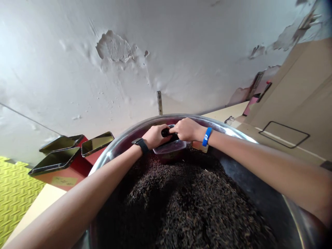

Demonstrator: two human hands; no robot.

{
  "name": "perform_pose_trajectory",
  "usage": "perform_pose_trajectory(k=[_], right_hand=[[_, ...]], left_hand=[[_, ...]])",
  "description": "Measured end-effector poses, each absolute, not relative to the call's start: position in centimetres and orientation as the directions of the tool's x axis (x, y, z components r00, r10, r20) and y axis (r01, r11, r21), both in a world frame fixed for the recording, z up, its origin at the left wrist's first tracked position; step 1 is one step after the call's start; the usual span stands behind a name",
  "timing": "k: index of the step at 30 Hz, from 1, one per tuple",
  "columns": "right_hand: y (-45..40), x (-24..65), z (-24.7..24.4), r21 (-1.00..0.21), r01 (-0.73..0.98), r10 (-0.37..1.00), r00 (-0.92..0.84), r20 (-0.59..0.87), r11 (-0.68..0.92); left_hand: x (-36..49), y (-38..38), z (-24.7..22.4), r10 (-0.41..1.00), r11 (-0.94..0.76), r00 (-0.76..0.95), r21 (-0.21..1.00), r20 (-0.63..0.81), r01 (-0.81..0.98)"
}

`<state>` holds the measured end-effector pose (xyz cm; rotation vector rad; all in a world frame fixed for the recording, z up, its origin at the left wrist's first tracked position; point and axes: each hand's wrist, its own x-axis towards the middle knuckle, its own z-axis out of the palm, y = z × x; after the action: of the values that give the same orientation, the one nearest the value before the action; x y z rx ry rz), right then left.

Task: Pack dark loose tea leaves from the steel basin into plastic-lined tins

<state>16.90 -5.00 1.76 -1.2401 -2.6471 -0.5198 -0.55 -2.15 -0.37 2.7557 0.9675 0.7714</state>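
Note:
Both arms reach to the far side of a big metal basin (151, 120) that holds a heap of dark, dry tea leaves (197, 200). My left hand (155, 135), with a black watch on its wrist, is closed on a small black object (166, 132). My right hand (187, 130), with a blue wristband, is closed on the same object from the other side. Its kind is hard to make out behind the fingers. Just below the hands a clear plastic container (169, 148) rests at the edge of the leaves. A small orange-tan piece (200, 146) lies beneath my right wrist.
Several red boxes with dark rims (85, 157) stand left of the basin, one bearing a paper label (64, 181). A peeling wall (181, 55) rises behind. Glasses (229, 120) and a cardboard box (293, 90) are at the right; yellow matting (18, 193) lies lower left.

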Motion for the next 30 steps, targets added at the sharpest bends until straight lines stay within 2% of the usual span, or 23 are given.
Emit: perform_pose_trajectory(k=[5, 9, 13, 17, 21, 25, 27, 30], right_hand=[[-5.1, 16.7, 1.7, 0.103, 0.712, 0.635, -0.674, 0.379, 0.694], [-4.8, 16.9, 1.4, 0.143, 0.793, 0.731, -0.604, 0.319, 0.593], [-4.7, 16.8, 1.1, 0.125, 0.744, 0.669, -0.651, 0.359, 0.656], [-4.7, 16.7, 0.7, 0.186, 0.774, 0.703, -0.629, 0.332, 0.605], [-4.7, 16.9, 0.8, 0.167, 0.765, 0.631, -0.616, 0.472, 0.622], [-3.6, 17.4, 0.0, 0.021, 0.793, 0.617, -0.49, 0.616, 0.609], [-2.6, 17.7, -1.2, -0.113, 0.767, 0.665, -0.462, 0.587, 0.632], [-1.2, 18.2, -2.9, -0.404, 0.663, 0.768, -0.454, 0.452, 0.63]], left_hand=[[-0.6, -2.0, -0.4, 0.574, -0.813, 0.684, 0.21, 0.451, 0.544], [-0.6, -1.9, -0.4, 0.612, -0.789, 0.667, 0.279, 0.425, 0.547], [-0.6, -2.0, -0.3, 0.597, -0.8, 0.68, 0.254, 0.425, 0.544], [-0.5, -2.0, -0.5, 0.596, -0.802, 0.692, 0.263, 0.407, 0.536], [-0.3, -2.1, -0.5, 0.58, -0.808, 0.684, 0.207, 0.442, 0.552], [-0.3, -2.4, 0.1, 0.547, -0.825, 0.69, 0.166, 0.473, 0.54], [-0.3, -2.6, 0.4, 0.525, -0.84, 0.708, 0.151, 0.473, 0.522], [-0.1, -2.8, 0.1, 0.527, -0.838, 0.716, 0.141, 0.458, 0.526]])
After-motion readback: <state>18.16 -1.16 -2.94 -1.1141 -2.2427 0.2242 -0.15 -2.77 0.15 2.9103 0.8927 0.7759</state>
